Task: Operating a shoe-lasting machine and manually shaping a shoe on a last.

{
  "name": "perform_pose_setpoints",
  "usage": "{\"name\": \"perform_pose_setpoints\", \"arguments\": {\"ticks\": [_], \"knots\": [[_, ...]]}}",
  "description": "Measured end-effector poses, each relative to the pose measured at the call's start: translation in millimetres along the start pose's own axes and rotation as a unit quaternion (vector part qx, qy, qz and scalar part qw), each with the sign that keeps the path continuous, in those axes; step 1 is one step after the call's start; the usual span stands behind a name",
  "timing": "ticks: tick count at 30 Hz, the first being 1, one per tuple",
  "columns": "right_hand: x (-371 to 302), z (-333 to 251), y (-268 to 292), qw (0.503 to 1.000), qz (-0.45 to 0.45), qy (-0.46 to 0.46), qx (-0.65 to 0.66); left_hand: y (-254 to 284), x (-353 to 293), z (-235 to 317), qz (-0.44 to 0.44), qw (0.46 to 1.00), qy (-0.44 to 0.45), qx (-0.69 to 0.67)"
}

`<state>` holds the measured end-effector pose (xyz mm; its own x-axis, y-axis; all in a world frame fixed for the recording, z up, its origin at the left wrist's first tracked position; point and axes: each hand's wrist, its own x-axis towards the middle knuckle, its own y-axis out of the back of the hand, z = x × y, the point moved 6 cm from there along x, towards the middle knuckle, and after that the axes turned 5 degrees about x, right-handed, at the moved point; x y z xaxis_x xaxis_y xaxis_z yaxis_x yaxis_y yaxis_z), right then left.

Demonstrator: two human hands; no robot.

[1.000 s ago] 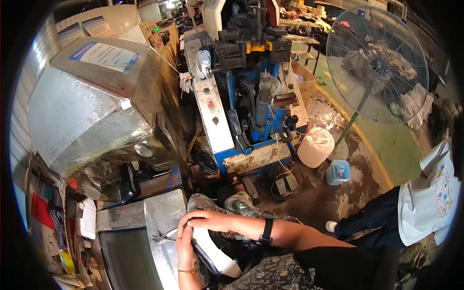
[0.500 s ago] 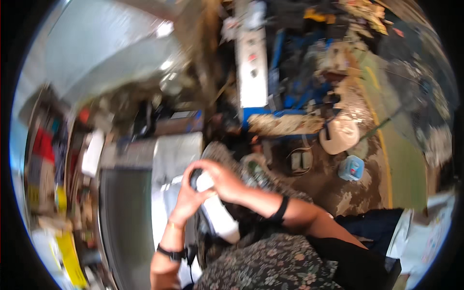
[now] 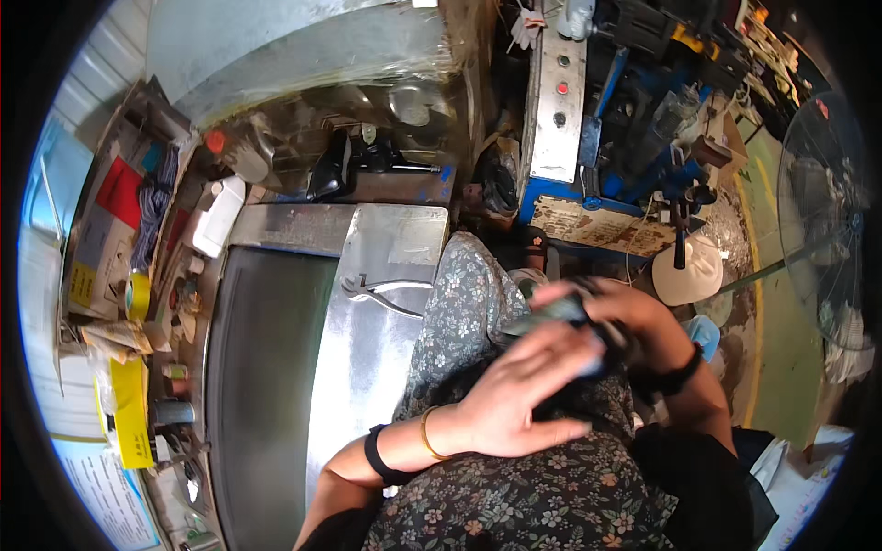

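Observation:
My left hand [image 3: 514, 395] reaches across my lap with its fingers stretched out and its thumb apart. Its fingertips lie over a dark object [image 3: 574, 310] too blurred to name. Beyond them, my right hand [image 3: 614, 301] is close to the same object, smeared by motion, so its grip is hidden. A floral cloth [image 3: 473, 303] covers my lap beneath both hands. To the left of my knee, metal pincers [image 3: 384, 294] with long curved handles rest on a shiny metal plate [image 3: 367, 367].
Left of the plate lies a dark belt-like surface [image 3: 271, 386], beside a cluttered shelf with a white bottle [image 3: 219, 217] and yellow tape [image 3: 137, 296]. A black shoe [image 3: 331, 167] stands behind. Ahead right is a blue machine with a white button panel [image 3: 557, 110]; a large fan [image 3: 827, 211] stands farther right.
Both hands have moved right, from above the metal plate to over my lap. The white piece between them is out of sight. The pincers now show on the plate.

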<state>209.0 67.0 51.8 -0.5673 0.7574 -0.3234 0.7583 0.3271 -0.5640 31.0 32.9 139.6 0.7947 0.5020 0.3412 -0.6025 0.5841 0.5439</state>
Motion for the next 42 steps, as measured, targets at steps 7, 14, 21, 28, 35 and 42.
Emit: {"name": "perform_pose_setpoints", "arguments": {"ticks": [7,14,21,28,35,42], "knots": [[-89.9,113.6,49.6,0.901,0.394,-0.059,0.172,47.0,-57.8,-74.8,0.167,0.976,0.141,0.003],[93.7,37.8,29.8,0.924,0.123,0.221,0.286,76.3,-178.5,-118.4,0.416,0.833,0.354,-0.089],[326.5,-39.0,13.1,0.775,0.37,0.269,-0.435,60.9,-211.1,-91.5,0.354,0.838,0.415,0.008],[192.3,110.0,-81.6,0.863,-0.101,0.14,-0.476,13.3,-176.6,-104.5,0.208,0.906,0.364,-0.065],[65.7,106.1,-70.7,0.848,0.001,0.156,-0.507,-40.8,-123.7,-110.6,0.065,0.967,0.216,0.118],[17.1,50.8,-103.3,0.812,0.047,0.222,-0.537,-49.6,-118.9,-95.0,0.101,0.961,0.202,0.157]]}}
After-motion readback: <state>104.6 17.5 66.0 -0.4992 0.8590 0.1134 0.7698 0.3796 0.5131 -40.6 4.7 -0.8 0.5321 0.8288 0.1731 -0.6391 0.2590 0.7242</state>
